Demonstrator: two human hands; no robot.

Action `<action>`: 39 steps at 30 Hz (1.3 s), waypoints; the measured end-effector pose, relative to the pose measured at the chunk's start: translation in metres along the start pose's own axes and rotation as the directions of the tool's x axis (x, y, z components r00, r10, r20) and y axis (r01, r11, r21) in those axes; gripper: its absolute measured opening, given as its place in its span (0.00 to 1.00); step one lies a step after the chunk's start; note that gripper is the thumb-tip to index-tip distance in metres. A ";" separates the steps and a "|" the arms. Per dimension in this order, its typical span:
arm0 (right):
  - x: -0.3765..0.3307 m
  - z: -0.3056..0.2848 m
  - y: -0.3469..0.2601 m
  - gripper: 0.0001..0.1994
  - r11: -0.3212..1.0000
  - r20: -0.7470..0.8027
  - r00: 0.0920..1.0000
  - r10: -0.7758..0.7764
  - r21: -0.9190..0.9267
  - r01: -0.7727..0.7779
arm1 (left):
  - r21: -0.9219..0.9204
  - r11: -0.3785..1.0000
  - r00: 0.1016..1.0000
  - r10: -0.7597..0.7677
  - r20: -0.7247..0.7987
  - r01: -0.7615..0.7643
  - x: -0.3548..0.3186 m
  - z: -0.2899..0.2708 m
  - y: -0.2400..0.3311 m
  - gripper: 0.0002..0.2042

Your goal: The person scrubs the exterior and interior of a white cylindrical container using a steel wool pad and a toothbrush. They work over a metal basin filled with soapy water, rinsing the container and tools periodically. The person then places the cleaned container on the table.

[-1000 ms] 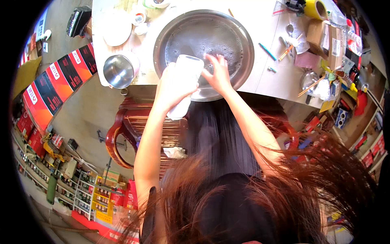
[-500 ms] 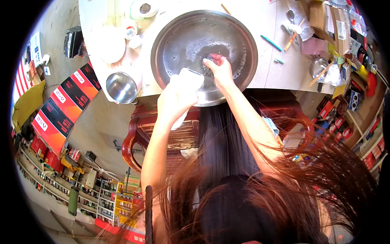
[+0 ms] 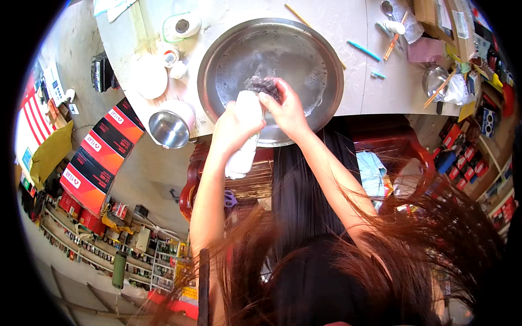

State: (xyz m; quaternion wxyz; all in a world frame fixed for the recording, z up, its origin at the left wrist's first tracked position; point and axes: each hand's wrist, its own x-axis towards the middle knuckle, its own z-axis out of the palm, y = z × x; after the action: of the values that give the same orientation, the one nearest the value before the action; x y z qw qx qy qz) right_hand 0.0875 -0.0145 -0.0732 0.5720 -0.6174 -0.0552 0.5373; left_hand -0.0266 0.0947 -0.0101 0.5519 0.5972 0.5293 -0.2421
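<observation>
Fingers first: the left hand (image 3: 232,129), in the middle of the frame, is curled firmly round a white container (image 3: 249,108), thumb and fingers wrapped across its body. Just beside it, the right hand (image 3: 288,112) pinches a dark scrubber (image 3: 265,87), thumb and fingertips closed to its thickness, right by the container's upper end. Both sit over the near side of the steel basin (image 3: 337,81), upper centre, with suds on the water.

Here's the worry: if that container is wet and soapy, it could slip. Its lower end sticks out past the basin's near rim, so a drop might send it onto the slatted chair (image 3: 255,179) or the dark garment (image 3: 304,179) below. Drips could land there too. Press too hard with the scrubber and the container might twist in the grip, or the scrubber could pop loose into the water.

Now, what I can't make out: the left fingers hide the container's middle, the right hand covers part of the scrubber, and cloudy suds veil the basin floor. Loose hair (image 3: 435,233) blocks the lower right, and the bench (image 3: 348,103) runs off the top.
</observation>
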 end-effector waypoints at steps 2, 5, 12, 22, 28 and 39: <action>-0.006 -0.002 -0.020 0.13 0.999 0.041 0.999 -0.014 -0.050 0.016 | -0.213 0.975 0.978 -0.014 0.209 0.059 0.005 -0.004 0.010 0.31; 0.004 -0.020 -0.034 0.11 0.993 0.162 0.980 0.113 0.025 -0.118 | -0.440 0.894 0.956 0.047 0.291 0.089 0.001 -0.005 0.018 0.28; 0.016 -0.031 -0.074 0.15 0.994 0.401 0.912 0.091 0.025 -0.111 | -0.431 0.900 0.949 0.072 0.306 0.071 0.001 -0.008 0.028 0.36; 0.015 -0.009 -0.077 0.10 0.940 -0.021 0.959 0.284 -0.190 -0.283 | 0.265 0.964 0.998 0.032 -0.058 -0.015 -0.019 0.021 0.074 0.35; 0.014 -0.039 -0.079 0.14 0.981 0.424 0.902 0.086 0.120 -0.150 | -0.337 0.941 0.959 0.106 0.262 -0.012 -0.013 0.004 0.047 0.36; 0.017 -0.002 -0.072 0.10 0.952 0.047 0.955 0.293 -0.112 -0.287 | 0.392 0.920 0.994 0.045 -0.102 -0.001 -0.021 0.017 0.073 0.35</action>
State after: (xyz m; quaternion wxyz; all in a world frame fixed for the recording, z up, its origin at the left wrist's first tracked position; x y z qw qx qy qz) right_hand 0.1348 0.0201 -0.0285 0.4521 -0.6303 -0.0098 0.6310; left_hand 0.0370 0.0840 0.0328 0.3946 0.7139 0.4924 -0.3036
